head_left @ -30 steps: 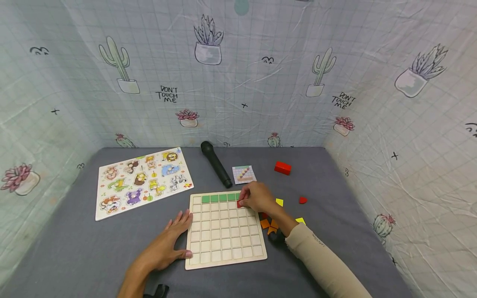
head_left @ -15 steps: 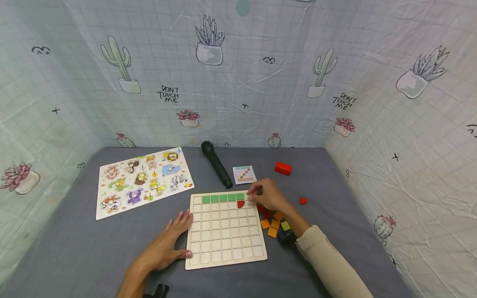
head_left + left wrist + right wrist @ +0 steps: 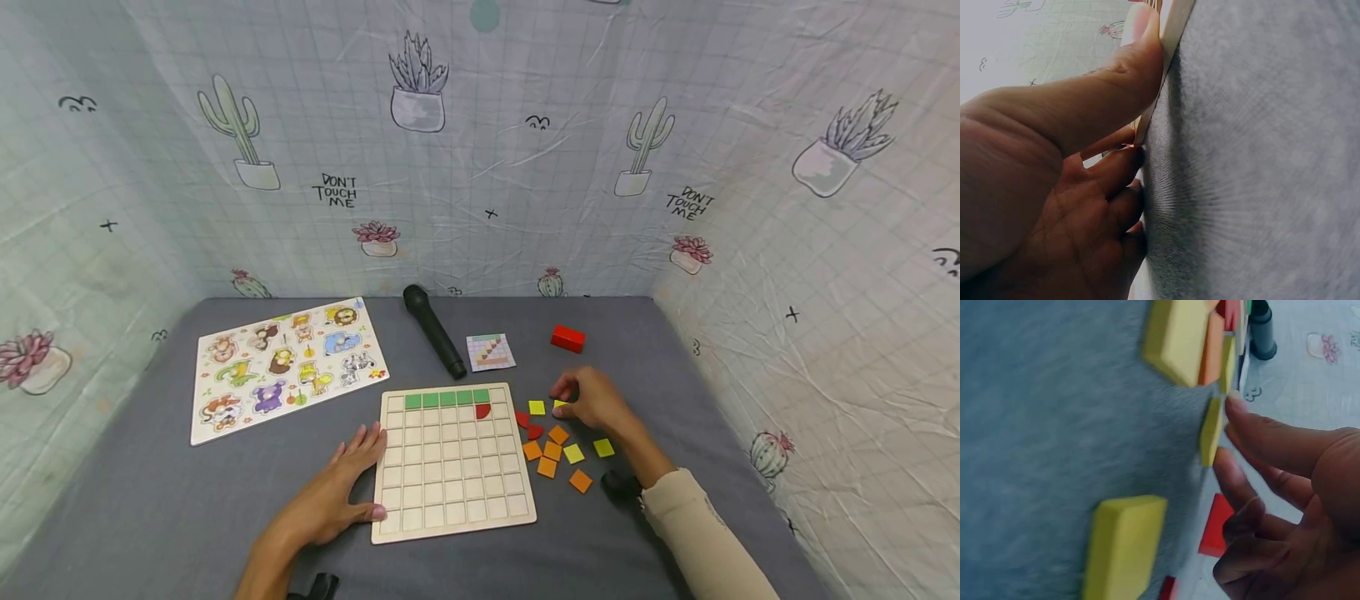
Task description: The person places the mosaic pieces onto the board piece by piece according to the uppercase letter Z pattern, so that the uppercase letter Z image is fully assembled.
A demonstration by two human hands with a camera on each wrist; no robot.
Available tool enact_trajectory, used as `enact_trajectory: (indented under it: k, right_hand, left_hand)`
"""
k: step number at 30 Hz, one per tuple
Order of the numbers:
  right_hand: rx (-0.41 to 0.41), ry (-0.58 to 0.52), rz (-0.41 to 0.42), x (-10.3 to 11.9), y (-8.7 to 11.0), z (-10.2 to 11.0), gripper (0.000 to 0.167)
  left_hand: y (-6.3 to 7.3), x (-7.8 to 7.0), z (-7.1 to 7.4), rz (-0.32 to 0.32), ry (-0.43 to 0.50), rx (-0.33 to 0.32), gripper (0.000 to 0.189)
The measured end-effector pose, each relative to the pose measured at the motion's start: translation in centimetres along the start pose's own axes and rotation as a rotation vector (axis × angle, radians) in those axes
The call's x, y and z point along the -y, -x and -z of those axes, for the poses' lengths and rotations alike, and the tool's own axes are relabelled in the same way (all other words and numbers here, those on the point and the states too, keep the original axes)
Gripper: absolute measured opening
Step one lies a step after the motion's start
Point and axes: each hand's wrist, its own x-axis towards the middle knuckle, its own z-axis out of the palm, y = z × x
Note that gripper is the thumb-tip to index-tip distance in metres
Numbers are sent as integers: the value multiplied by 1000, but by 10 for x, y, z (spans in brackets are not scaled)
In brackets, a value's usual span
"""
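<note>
On a grey table point(image 3: 585, 550), the left hand point(image 3: 333, 483), fingers spread, touches the left edge of a grid board point(image 3: 453, 492) bearing five green tiles point(image 3: 447, 398) and a red piece point(image 3: 483, 411) – far side. Rightward, the right hand point(image 3: 596, 402) has thumb and finger apart at a yellow tile point(image 3: 1210, 432) – whether gripping, I cannot tell.

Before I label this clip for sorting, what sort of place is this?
Probably a tabletop play area: a pale wooden grid board, a white rectangular board of animal pictures and a pale cactus-print fabric backdrop.
</note>
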Motion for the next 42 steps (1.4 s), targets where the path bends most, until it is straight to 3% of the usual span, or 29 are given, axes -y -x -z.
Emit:
enact_trajectory:
  k: [5,13,22,31,36,42]
  right_hand:
    - [-6,42,-41,-4,0,-2,21]
    - [-11,49,-20,3,-2,-3,20]
    - [-53,-26,88,33,-3,-13,14]
    - [11,-110,137,73,-13,-40,15]
    - [28,-99,136,90,-22,-58,17]
    - [32,5,141,105,-26,-71,17]
  left_hand:
    - [0,1,0,10,-1,9,108]
    - [1,1,-1,14,-5,10,108]
    - [0,1,-1,15,-1,7,108]
    - [-1,2,0,17,-1,12,108]
    - [-1,2,-1,14,-11,15,106]
    - [1,1,-1,18,-5,15,105]
